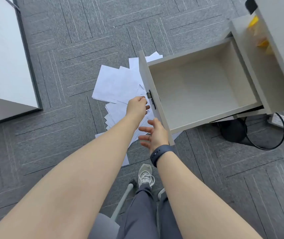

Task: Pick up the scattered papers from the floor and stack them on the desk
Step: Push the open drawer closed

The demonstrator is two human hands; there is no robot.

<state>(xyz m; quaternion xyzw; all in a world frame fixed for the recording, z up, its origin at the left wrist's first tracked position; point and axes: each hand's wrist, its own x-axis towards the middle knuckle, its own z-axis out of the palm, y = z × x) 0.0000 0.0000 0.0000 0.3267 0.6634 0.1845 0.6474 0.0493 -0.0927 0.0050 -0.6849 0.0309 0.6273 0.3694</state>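
**Papers half under an open drawer, both hands reaching in**

The papers (117, 83) lie fanned and overlapping on the grey carpet floor (69, 40), some sheets tucked beneath the front of the pulled-out drawer (203, 87). That overlap is the likely trouble: a sheet tugged from under the drawer front could tear or crease, and a loose, slippery fan tends to slide apart if only the top sheets are pinched. The drawer's corner also sits close to the wrists and could be knocked.

The left hand (137, 106) is lowered over the pile, fingers curled in as if pinching a sheet edge; whether it truly grips one I cannot tell. The right hand (152, 133), wearing a dark wristband (162, 153), hangs open with fingers spread, just beside the drawer front, holding nothing. The table (1, 54) lies well apart to the left.
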